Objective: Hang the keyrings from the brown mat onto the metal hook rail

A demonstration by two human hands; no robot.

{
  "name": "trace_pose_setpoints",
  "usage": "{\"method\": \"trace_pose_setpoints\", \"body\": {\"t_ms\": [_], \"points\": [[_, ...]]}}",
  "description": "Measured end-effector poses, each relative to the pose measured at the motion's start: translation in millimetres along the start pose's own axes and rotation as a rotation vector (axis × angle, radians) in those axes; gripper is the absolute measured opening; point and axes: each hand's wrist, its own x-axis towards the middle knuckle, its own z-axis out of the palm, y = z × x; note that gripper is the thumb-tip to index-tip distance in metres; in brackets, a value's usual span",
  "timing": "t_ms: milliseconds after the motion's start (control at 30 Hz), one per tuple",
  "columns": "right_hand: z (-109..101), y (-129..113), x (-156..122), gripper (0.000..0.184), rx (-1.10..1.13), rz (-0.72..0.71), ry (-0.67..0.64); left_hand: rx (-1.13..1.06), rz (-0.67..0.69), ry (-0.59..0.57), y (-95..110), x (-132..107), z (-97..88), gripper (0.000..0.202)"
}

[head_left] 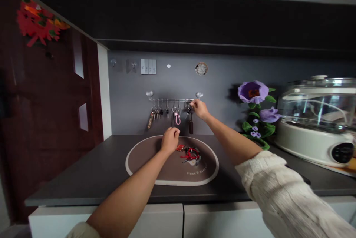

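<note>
At the right end of the rack (172, 99), in the middle of the frame, the right hand (198, 107) has its thumb and fingertips drawn together in what looks like a pinch on the ring of the end keys (189, 112). These hang just left of and below the fingertips, long axis straight up and down, with a dark fob (191, 127) lowest; the right hand is clearly the nearer.

The left hand (170, 139) hovers lower and left, over the mat (144, 160) on the bench (80, 167), fingers curled in and nothing showing in its grasp. The pink strap (178, 119) hangs just above it; the red bunch (192, 153) lies on the mat, lower right of it.

The right fingertips cover the hook, so whether the ring sits on it cannot be told. The left palm is turned away. Single keys in the red bunch are tangled and hard to separate; the steamer (308, 141) is cut off at the right edge.
</note>
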Motion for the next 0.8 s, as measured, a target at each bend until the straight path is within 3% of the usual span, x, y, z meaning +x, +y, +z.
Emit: {"method": "trace_pose_setpoints", "body": {"t_ms": [467, 800], "points": [[24.1, 16.3, 11.4, 0.019, -0.201, 0.08, 0.097, 0.098, 0.067, -0.036, -2.9, -1.0, 1.2, 0.021], [25.9, 15.6, 7.3, 0.02, -0.355, 0.089, 0.035, 0.091, 0.051, -0.04, -4.4, 1.1, 1.3, 0.02]]}}
